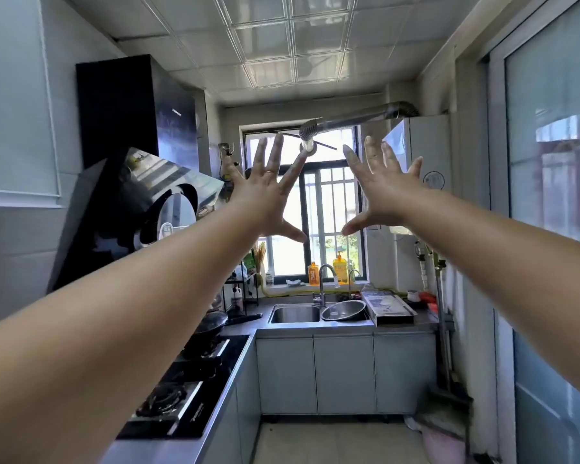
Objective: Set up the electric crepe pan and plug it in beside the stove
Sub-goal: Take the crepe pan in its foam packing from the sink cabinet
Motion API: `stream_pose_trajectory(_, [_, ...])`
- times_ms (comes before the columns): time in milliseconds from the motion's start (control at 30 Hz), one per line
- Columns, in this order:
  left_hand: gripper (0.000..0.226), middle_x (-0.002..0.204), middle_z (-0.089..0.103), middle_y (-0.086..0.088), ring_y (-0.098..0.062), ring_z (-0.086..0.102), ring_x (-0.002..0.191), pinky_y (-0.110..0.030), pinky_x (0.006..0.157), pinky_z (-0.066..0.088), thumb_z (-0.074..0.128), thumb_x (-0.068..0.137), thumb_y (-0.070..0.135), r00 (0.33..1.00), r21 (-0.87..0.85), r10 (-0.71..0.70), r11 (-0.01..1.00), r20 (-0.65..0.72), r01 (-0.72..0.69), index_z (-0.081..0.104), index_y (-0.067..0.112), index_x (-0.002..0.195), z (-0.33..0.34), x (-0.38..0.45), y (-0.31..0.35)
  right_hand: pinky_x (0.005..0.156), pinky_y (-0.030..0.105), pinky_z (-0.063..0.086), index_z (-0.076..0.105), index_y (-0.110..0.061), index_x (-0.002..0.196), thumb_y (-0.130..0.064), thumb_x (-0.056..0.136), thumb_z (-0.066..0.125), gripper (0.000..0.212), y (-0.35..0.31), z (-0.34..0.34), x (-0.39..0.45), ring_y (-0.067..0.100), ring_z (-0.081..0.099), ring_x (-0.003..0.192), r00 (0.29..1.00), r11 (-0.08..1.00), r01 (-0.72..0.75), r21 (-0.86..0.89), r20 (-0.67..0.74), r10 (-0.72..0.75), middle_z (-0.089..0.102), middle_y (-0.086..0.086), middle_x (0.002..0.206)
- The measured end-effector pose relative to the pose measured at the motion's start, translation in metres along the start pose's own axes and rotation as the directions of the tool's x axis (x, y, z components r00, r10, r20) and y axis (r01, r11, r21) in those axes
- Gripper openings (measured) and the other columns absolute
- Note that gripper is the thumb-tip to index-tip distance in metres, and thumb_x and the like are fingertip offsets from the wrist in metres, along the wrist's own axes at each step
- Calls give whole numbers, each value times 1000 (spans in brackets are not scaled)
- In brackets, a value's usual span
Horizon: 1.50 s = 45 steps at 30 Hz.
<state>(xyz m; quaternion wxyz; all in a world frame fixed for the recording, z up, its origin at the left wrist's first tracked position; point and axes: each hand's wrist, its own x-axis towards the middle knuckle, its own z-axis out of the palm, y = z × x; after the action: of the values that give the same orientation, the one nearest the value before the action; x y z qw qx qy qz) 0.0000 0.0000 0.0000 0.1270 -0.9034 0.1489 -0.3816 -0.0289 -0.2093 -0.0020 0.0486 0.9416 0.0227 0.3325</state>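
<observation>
I hold both arms stretched out in front of me at head height. My left hand and my right hand are spread wide, backs toward me, holding nothing. A black gas stove is set into the left counter, below my left arm. A flat cardboard box with a printed picture lies on the far counter to the right of the sink; what it contains cannot be told. No crepe pan is plainly visible.
A dark wok stands on the counter beyond the stove. The steel sink holds a metal bowl on its right. A range hood hangs at left. Glass doors line the right. A mop leans by the cabinets.
</observation>
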Motion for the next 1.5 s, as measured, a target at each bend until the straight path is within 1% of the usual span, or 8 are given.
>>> stream_pose_trajectory(200, [142,150,-46,-9,-35,-38,141,-79,105,2,58,53,88,999,8,30,1000,-17,-29,-34,33,146,83,73,19,107,73,-1,-31,-31,146,-76,54,70,143,36,71,72,35,-24,146,1000,999,5,-35,-29,-6,-32,9,157])
stream_pose_trajectory(367, [143,144,-53,-7,-34,-38,141,-78,105,1,56,51,90,1000,-10,-23,1000,-17,23,-37,34,144,155,158,28,109,73,0,-29,-32,147,-75,54,71,143,72,130,155,35,-21,147,999,1000,9,-23,-40,-10,-30,9,158])
stream_pose_trajectory(667, [141,151,-45,-9,-35,-36,142,-79,105,1,54,52,91,997,-40,-83,996,-5,83,-35,32,145,252,261,30,109,72,0,-23,-31,150,-73,55,73,141,110,227,262,34,-19,148,999,999,21,32,-48,-20,-27,9,159])
stream_pose_trajectory(867, [140,152,-43,-10,-35,-35,142,-79,104,0,56,54,89,997,-44,-77,996,-13,76,-34,32,146,323,312,14,110,73,0,-24,-32,149,-73,55,73,141,107,290,325,36,-19,148,998,999,35,24,-48,-34,-25,9,160])
stream_pose_trajectory(1067, [140,152,-44,-10,-35,-36,142,-80,104,0,55,54,89,996,-35,-80,996,-28,79,-33,31,146,413,381,-33,110,73,-2,-24,-34,149,-70,57,74,139,85,362,423,34,-18,148,998,999,34,35,-59,-32,-22,8,161])
stream_pose_trajectory(1233, [140,153,-41,-11,-36,-32,144,-78,106,7,56,55,88,999,-21,-39,999,-33,38,-32,30,147,486,447,-70,109,72,-3,-22,-34,150,-72,55,73,140,65,423,507,33,-16,149,998,999,3,41,-61,-1,-20,8,162])
stream_pose_trajectory(1367, [138,154,-40,-12,-37,-32,144,-78,106,6,54,57,87,999,-37,-37,999,-12,37,-32,28,148,541,497,-86,109,72,-2,-22,-32,150,-71,57,73,139,58,475,559,33,-17,149,999,999,-27,43,-23,28,-21,8,161])
stream_pose_trajectory(1500, [139,153,-41,-12,-37,-31,144,-78,106,6,56,57,87,1000,-47,-1,999,5,1,-31,28,149,578,521,-89,109,73,-1,-22,-32,150,-72,58,72,138,61,511,585,34,-16,149,1000,997,-20,68,2,20,-20,8,162])
